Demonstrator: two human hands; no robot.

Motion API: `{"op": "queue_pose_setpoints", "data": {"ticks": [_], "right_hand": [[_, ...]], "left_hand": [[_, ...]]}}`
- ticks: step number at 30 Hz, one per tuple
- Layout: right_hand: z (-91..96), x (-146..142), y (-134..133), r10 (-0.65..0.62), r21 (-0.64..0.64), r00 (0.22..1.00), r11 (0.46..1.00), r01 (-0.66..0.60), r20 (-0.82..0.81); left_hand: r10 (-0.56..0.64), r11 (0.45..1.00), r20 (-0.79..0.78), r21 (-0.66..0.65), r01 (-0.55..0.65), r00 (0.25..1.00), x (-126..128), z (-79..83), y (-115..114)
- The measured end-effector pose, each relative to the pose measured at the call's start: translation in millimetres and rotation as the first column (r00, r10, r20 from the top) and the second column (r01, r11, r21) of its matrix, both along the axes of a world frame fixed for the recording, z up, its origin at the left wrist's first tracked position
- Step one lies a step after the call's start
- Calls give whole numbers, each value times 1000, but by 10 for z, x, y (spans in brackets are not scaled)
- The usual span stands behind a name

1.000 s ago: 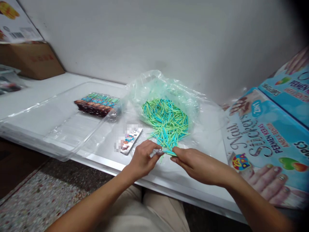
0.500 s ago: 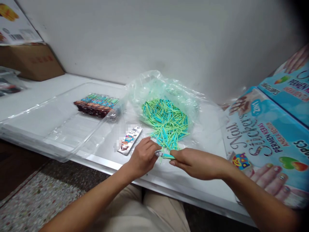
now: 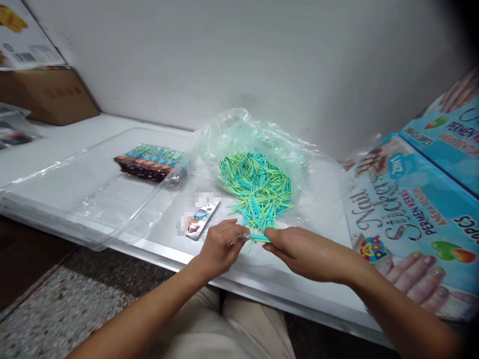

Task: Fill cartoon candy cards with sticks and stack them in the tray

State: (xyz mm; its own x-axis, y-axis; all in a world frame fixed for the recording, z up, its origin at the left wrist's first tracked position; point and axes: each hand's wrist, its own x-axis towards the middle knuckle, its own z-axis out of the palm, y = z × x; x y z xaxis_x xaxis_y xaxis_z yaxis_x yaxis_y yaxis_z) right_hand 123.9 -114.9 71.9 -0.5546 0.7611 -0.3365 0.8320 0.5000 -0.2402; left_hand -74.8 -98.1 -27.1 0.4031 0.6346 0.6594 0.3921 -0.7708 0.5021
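Note:
My left hand (image 3: 220,247) is closed, pinching a small clear, shiny packet (image 3: 240,238) whose crinkled edge shows past the fingertips. My right hand (image 3: 305,253) grips a few thin green and blue sticks (image 3: 259,238), their free ends pointing left and meeting the packet's edge. Whether the tips are inside it I cannot tell. Just beyond both hands, a heap of green and blue sticks (image 3: 256,184) spills from an open clear plastic bag (image 3: 239,124). A stack of printed white packets or cards (image 3: 202,218), partly pixelated, lies left of the heap.
A clear plastic tray (image 3: 93,199) on the left holds a bundle of filled packets (image 3: 149,162) with green sticks. Blue printed "Nail Stickers" boxes (image 3: 411,214) stand at the right. A brown carton (image 3: 52,97) sits far left, against the white wall (image 3: 224,60).
My left hand has dropped slightly towards me, and more of the packet's crinkled edge shows. The sticks in my right hand have tilted a little. The heap and tray are unmoved.

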Motion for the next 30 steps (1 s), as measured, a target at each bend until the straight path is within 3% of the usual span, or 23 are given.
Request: {"op": "queue_pose_setpoints", "data": {"ticks": [11,19,25,28,30], "right_hand": [[90,69,9,-36,-65,982,998,24,-184],[38,41,40,2,-97,993,995,-14,-118],[-46,-36,7,3,35,996,999,-6,87],[-71,-94,-24,-13,129,989,992,-6,146],[-55,-126,-32,2,184,993,983,-23,116]], "left_hand": [[89,995,61,-45,-87,994,76,11,-1],[43,994,24,100,-45,999,61,40,8],[100,973,-145,220,-66,984,89,51,5],[80,983,-212,181,-41,974,138,60,-28],[30,997,-194,75,-15,980,161,81,-54]]}}
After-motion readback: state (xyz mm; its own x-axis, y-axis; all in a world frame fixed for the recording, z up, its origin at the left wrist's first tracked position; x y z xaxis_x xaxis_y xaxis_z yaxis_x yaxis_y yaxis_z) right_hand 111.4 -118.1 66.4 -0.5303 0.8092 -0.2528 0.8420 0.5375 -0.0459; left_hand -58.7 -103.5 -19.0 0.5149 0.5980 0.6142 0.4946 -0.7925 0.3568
